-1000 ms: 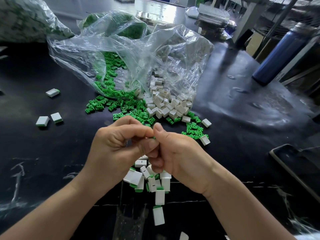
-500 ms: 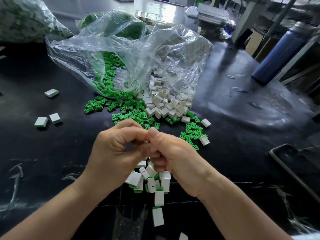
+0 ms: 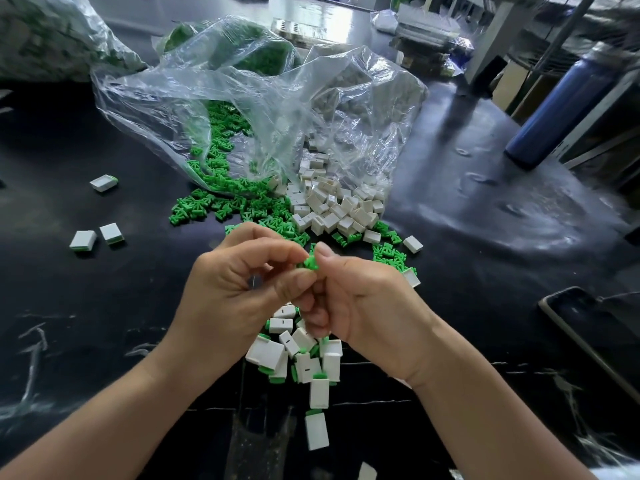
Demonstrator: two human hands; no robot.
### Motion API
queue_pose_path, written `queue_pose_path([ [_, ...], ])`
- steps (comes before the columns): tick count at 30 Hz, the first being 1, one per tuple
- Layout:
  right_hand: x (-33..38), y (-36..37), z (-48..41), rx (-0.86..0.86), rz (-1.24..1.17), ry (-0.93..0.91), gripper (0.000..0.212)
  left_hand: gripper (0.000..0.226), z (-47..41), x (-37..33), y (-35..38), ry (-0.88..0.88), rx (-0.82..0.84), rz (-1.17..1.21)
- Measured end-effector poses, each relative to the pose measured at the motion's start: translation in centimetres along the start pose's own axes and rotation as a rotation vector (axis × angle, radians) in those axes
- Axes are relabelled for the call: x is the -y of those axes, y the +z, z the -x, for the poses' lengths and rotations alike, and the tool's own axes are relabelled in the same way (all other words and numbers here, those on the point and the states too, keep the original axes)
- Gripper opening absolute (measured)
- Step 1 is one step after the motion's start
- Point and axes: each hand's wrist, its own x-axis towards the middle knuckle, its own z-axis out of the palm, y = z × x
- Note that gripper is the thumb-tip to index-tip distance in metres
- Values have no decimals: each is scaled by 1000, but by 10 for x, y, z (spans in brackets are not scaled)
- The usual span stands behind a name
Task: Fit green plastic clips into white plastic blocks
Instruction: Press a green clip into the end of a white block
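Pinching green clip [image 3: 308, 263] between curled fingers of my left hand [image 3: 235, 296] and right hand [image 3: 367, 306] (palms' contents hidden), steadying it, I judge, for insertion.

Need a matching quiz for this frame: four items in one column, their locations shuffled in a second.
Items
1. green clip
2. blue bottle
3. empty white blocks
4. clipped blocks

Places
A. standing at the far right
B. heaped on the table, nearest the person
C. pinched between left hand and right hand
D. spilling from the clear bag

Pairs: 1-C, 2-A, 3-D, 4-B
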Motion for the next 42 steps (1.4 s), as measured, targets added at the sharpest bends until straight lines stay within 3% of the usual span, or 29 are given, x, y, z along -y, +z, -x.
queue_pose_path([
  [4,0,0,0,-1,-11,-6,28,25,0,-4,2,-52,3,99],
  [17,-4,1,0,24,48,15,47,19,2,-3,0,-4,103,130],
  [21,-3,-1,-1,31,6,51,86,10,2,-4,1,10,75,70],
  [23,-5,0,-2,38,-9,57,76,8,2,-4,2,23,74,47],
  [25,-4,2,-2,20,-6,58,52,7,2,-5,2,38,83,26],
  [30,-5,4,1,-11,27,58,36,16,2,-7,2,33,85,-20],
  [34,-4,6,1,-35,32,66,33,26,2,-8,1,15,62,-76],
  [42,-9,8,-2,-89,10,23,26,22,4,-11,2,-28,20,-85],
])
